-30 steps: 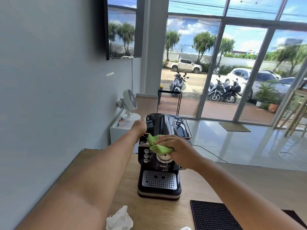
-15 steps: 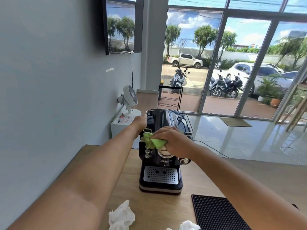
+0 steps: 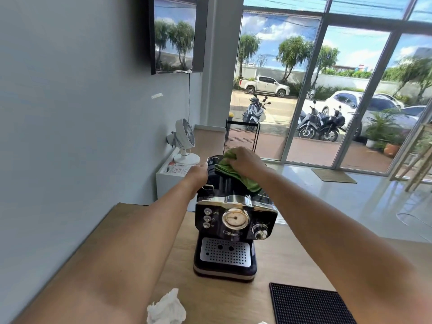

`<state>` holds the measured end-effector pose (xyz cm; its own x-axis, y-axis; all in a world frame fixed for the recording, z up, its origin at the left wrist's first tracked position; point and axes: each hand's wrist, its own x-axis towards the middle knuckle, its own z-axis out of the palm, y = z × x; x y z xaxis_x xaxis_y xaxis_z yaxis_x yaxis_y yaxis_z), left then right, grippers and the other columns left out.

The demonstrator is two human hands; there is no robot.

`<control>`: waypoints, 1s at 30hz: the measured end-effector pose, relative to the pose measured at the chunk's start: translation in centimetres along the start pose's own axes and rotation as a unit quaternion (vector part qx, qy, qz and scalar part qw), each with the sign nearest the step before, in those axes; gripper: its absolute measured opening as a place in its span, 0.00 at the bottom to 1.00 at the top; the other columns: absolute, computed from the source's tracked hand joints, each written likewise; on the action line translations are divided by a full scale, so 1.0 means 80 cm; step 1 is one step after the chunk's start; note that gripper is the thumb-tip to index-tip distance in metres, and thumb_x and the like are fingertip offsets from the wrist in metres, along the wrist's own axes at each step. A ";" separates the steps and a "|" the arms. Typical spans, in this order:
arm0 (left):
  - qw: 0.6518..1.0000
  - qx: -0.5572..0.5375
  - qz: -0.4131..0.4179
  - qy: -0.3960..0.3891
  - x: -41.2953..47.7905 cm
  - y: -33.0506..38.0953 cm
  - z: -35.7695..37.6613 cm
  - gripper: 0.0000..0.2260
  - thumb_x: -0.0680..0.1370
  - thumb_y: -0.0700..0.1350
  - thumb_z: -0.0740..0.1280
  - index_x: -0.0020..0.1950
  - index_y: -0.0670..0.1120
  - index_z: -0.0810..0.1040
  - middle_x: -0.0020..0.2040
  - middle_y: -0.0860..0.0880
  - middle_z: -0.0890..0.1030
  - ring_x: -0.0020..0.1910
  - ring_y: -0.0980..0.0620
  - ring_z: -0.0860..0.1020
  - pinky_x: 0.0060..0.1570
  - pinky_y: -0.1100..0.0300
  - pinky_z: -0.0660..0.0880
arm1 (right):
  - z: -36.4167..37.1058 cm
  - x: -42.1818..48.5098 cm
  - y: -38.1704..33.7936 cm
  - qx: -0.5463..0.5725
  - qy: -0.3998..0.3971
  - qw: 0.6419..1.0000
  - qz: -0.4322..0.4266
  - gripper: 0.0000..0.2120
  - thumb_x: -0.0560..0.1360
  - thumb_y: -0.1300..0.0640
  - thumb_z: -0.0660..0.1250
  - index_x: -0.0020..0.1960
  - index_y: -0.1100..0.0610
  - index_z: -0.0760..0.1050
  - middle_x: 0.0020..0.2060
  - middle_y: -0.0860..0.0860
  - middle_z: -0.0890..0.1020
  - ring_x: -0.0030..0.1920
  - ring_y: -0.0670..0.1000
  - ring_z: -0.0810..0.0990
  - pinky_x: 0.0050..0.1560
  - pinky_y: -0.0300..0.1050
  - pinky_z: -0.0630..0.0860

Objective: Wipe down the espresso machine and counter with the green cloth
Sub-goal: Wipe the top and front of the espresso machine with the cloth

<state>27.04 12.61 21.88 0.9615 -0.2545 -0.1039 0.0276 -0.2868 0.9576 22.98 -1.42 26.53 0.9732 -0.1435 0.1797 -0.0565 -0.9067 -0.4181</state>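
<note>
**Cloth pressed on top of the espresso machine**

At the centre of the frame, the green cloth (image 3: 233, 170) is bunched under the right hand (image 3: 249, 161), whose fingers are clenched around it on the rear top of the black espresso machine (image 3: 233, 230). The machine's upper left edge is gripped by the left hand (image 3: 198, 175). The machine is set on the wooden counter (image 3: 280, 260). Crumpled white tissue (image 3: 166, 308) is seen at lower centre, a black rubber mat (image 3: 308, 305) at lower right.

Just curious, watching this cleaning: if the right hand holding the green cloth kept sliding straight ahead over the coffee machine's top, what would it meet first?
Probably the black wire rack behind the espresso machine, though depth is unclear.
</note>
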 end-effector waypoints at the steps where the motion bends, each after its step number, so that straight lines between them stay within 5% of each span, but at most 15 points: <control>1: 1.000 0.001 0.002 -0.003 -0.001 0.001 0.000 0.15 0.83 0.46 0.52 0.58 0.42 0.75 0.55 0.43 0.75 0.54 0.47 0.72 0.56 0.56 0.67 | 0.006 -0.003 -0.003 -0.028 -0.050 0.998 -0.017 0.14 0.81 0.46 0.60 0.59 0.53 0.77 0.58 0.53 0.80 0.58 0.57 0.78 0.58 0.50 0.75; 3: 1.000 -0.003 0.003 -0.002 -0.003 0.002 0.001 0.15 0.83 0.48 0.52 0.55 0.44 0.76 0.57 0.41 0.78 0.56 0.44 0.76 0.59 0.53 0.72 | 0.017 -0.016 -0.006 -0.114 -0.120 0.985 -0.047 0.28 0.81 0.40 0.52 0.75 0.54 0.65 0.76 0.52 0.63 0.77 0.55 0.58 0.74 0.55 0.60; 5: 1.000 0.001 0.000 0.001 -0.001 0.000 0.002 0.17 0.82 0.50 0.52 0.57 0.43 0.76 0.60 0.40 0.78 0.59 0.42 0.76 0.64 0.47 0.71 | 0.024 -0.030 0.000 -0.162 -0.124 0.976 -0.081 0.30 0.82 0.39 0.47 0.79 0.52 0.53 0.79 0.47 0.49 0.79 0.47 0.42 0.77 0.55 0.47; 13: 1.000 -0.010 -0.019 0.000 -0.018 0.009 -0.001 0.16 0.83 0.49 0.51 0.59 0.42 0.74 0.57 0.43 0.75 0.55 0.46 0.74 0.61 0.53 0.69 | 0.007 -0.118 -0.001 -0.195 -0.152 0.952 -0.183 0.32 0.80 0.46 0.59 0.80 0.50 0.51 0.79 0.41 0.48 0.77 0.40 0.40 0.74 0.42 0.43; 15: 1.000 -0.001 -0.021 0.005 -0.020 0.009 -0.003 0.18 0.83 0.50 0.51 0.65 0.41 0.72 0.64 0.42 0.73 0.62 0.45 0.71 0.62 0.55 0.66 | 0.004 -0.133 -0.002 -0.193 -0.154 0.949 -0.195 0.31 0.79 0.58 0.59 0.79 0.49 0.52 0.78 0.40 0.50 0.77 0.39 0.43 0.76 0.43 0.45; 17: 1.000 0.010 -0.017 0.009 -0.019 0.007 -0.003 0.21 0.84 0.50 0.51 0.69 0.39 0.69 0.70 0.41 0.69 0.66 0.45 0.69 0.63 0.55 0.63 | -0.012 -0.148 -0.011 -0.148 -0.189 0.950 -0.202 0.33 0.75 0.69 0.57 0.76 0.46 0.62 0.76 0.39 0.63 0.75 0.38 0.57 0.76 0.44 0.58; 19: 1.000 0.022 -0.006 0.006 -0.018 0.007 -0.003 0.17 0.84 0.49 0.51 0.66 0.43 0.71 0.71 0.39 0.69 0.57 0.49 0.68 0.57 0.56 0.63 | -0.043 -0.153 -0.018 -0.073 -0.250 0.947 -0.187 0.29 0.74 0.71 0.57 0.66 0.46 0.76 0.56 0.35 0.82 0.54 0.37 0.79 0.56 0.39 0.77; 20: 1.000 0.026 -0.003 0.006 -0.016 0.008 -0.002 0.14 0.84 0.48 0.50 0.62 0.44 0.71 0.70 0.38 0.69 0.55 0.50 0.67 0.56 0.56 0.63 | -0.061 -0.148 -0.020 -0.037 -0.257 0.951 -0.165 0.24 0.76 0.70 0.59 0.62 0.48 0.79 0.44 0.35 0.84 0.41 0.37 0.81 0.43 0.34 0.78; 22: 0.999 0.045 0.000 0.012 -0.016 0.010 -0.002 0.16 0.84 0.45 0.50 0.64 0.40 0.71 0.70 0.37 0.69 0.57 0.48 0.69 0.60 0.53 0.65 | -0.089 -0.119 -0.019 0.035 -0.179 0.977 -0.107 0.13 0.78 0.67 0.63 0.57 0.55 0.80 0.35 0.44 0.82 0.32 0.43 0.78 0.33 0.35 0.76; 26: 0.995 0.102 0.003 0.018 -0.009 0.013 -0.002 0.18 0.84 0.41 0.50 0.67 0.33 0.70 0.67 0.35 0.72 0.65 0.38 0.72 0.62 0.51 0.69 | -0.074 -0.027 -0.005 0.084 0.021 0.996 -0.004 0.08 0.79 0.58 0.64 0.42 0.59 0.77 0.35 0.54 0.76 0.36 0.52 0.74 0.39 0.45 0.74; 28: 0.992 0.125 0.007 0.017 -0.005 0.012 -0.003 0.17 0.83 0.41 0.51 0.66 0.33 0.71 0.65 0.34 0.74 0.64 0.38 0.73 0.59 0.52 0.71 | -0.041 -0.001 -0.002 0.042 -0.046 0.998 -0.009 0.14 0.80 0.51 0.63 0.43 0.60 0.76 0.36 0.55 0.77 0.37 0.55 0.77 0.40 0.45 0.75; 30: 0.988 0.149 0.017 0.025 -0.001 0.010 -0.003 0.16 0.82 0.38 0.51 0.64 0.33 0.72 0.64 0.35 0.74 0.64 0.38 0.73 0.61 0.51 0.70 | -0.009 0.008 0.003 -0.071 -0.160 0.983 -0.062 0.21 0.81 0.44 0.58 0.58 0.59 0.77 0.55 0.59 0.79 0.55 0.59 0.79 0.59 0.52 0.76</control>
<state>27.09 12.60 22.73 0.9728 -0.2256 -0.0524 -0.0803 -0.5407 0.8374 23.39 -2.00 27.17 0.9936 0.0836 -0.0760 0.0594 -0.9587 -0.2780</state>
